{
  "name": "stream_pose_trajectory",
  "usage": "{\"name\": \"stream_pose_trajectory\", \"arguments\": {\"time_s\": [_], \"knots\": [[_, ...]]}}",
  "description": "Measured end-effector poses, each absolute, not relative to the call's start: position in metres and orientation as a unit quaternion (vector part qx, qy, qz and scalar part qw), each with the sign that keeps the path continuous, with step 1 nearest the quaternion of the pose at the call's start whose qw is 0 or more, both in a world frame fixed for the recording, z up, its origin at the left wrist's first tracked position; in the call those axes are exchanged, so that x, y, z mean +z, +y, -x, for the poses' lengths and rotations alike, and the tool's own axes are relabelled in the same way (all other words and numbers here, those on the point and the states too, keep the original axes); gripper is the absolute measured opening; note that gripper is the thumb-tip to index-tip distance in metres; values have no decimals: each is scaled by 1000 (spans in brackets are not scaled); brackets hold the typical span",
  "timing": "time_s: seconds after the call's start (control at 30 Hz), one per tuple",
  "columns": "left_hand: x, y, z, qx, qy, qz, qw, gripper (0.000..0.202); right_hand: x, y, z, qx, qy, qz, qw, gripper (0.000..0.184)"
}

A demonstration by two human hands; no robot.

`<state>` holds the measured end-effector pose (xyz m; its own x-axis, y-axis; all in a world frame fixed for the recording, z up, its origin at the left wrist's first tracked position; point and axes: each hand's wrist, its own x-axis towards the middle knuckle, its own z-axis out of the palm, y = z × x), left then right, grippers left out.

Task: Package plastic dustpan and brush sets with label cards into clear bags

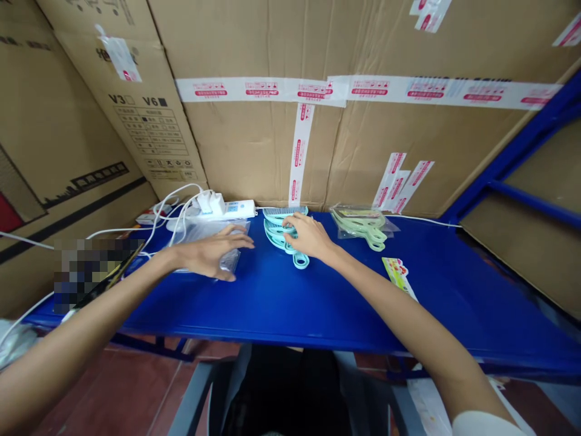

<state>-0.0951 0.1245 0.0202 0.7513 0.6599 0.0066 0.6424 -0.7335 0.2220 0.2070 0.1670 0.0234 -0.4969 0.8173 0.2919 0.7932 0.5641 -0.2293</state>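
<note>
Several light-blue plastic combs with looped handles lie stacked near the middle of the blue table. My right hand reaches over them from the right, its thumb and fingers curled on the upper part of a comb and hiding part of the stack. To the left, my left hand hovers at a pile of clear plastic bags, fingers spread and thumb apart, with nothing held. Pale green combs rest in a clear bag right of the blue ones.
A white power strip with plugs and trailing white cables stands at the back left. A yellow-green printed card lies beside my right forearm. Cardboard walls close off the back and left, and a blue metal frame rises at right.
</note>
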Motion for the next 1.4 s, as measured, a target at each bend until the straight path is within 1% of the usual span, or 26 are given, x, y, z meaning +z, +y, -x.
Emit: {"name": "stream_pose_trajectory", "arguments": {"time_s": [0.13,0.2,0.27,0.4,0.47,0.57,0.6,0.67,0.8,0.93,1.1,1.17,1.27,1.4], "knots": [[25,132,51,196,371,-906,53,39,29,170,-210,53,-851,484,196,19],[20,143,30,237,409,-881,23,33,35,174,-215,66,-849,492,183,20],[10,154,15,247,423,-872,12,29,39,179,-220,64,-849,495,170,22],[-11,165,2,255,380,-888,32,20,42,193,-228,23,-856,487,173,22],[-21,164,2,277,364,-888,40,17,42,201,-227,32,-866,480,136,27],[-31,161,4,320,362,-875,41,13,45,213,-218,72,-873,481,40,38],[-33,160,5,332,362,-870,39,12,47,217,-213,79,-872,483,15,40],[-36,158,6,348,360,-865,35,12,49,223,-205,81,-867,491,-11,35],[-38,157,7,360,349,-864,47,12,47,230,-198,62,-862,504,9,25],[-40,156,6,374,345,-859,61,11,50,230,-201,41,-857,511,46,28],[-40,156,6,388,340,-854,64,8,77,200,-203,18,-846,524,99,30],[-39,155,7,396,328,-855,59,8,86,181,-201,27,-856,510,83,29],[-32,149,8,410,309,-857,41,11,91,155,-197,43,-871,489,21,22],[-22,135,6,401,308,-862,3,16,90,138,-201,45,-858,510,-37,35]]}}
